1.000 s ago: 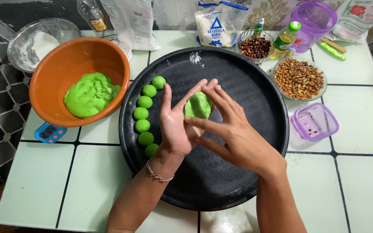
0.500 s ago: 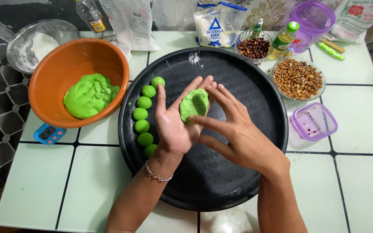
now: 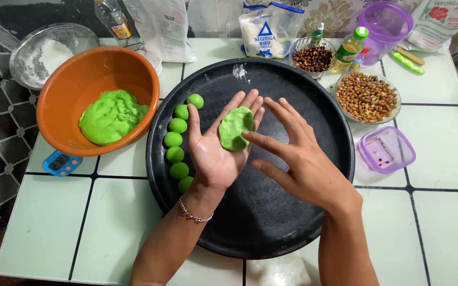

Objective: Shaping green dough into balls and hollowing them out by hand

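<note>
Black tray (image 3: pixel 292 233), left hand (image 3: pixel 216 148) cupping dough disc (image 3: pixel 235 128)

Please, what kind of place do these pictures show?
Most likely a home kitchen table used for making sweets. On the tiled table stand an orange bowl of green dough, a black round tray with small dough balls, and a dish of peanuts.

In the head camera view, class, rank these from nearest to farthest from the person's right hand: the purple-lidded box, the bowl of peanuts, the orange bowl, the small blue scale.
Measured from the right hand:
1. Purple-lidded box, to its right.
2. Bowl of peanuts, up and right.
3. Orange bowl, far left.
4. Small blue scale, farthest left.
</note>
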